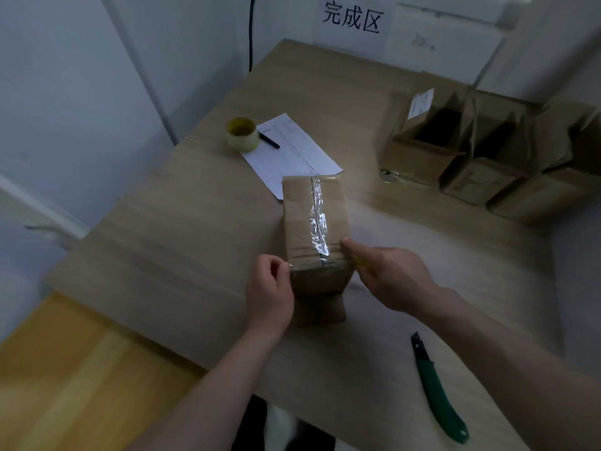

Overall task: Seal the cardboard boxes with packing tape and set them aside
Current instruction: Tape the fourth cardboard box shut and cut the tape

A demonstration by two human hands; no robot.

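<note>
A small closed cardboard box (300, 219) stands in the middle of the wooden table (182, 229). Crinkled clear tape (318, 219) runs along its top seam. A second strip of tape crosses the box's near edge between my hands. My left hand (270, 294) pinches the end of that strip at the box's near left corner. My right hand (390, 275) is closed at the near right corner around a yellowish thing (357, 262) that looks like a tape roll and is mostly hidden, with its thumb on the box top.
Another yellowish tape roll (242, 135) sits at the back left beside a printed sheet (292, 154) and a black pen (269, 140). Three open cardboard boxes (487, 151) stand at the back right. A green utility knife (435, 385) lies near the front right.
</note>
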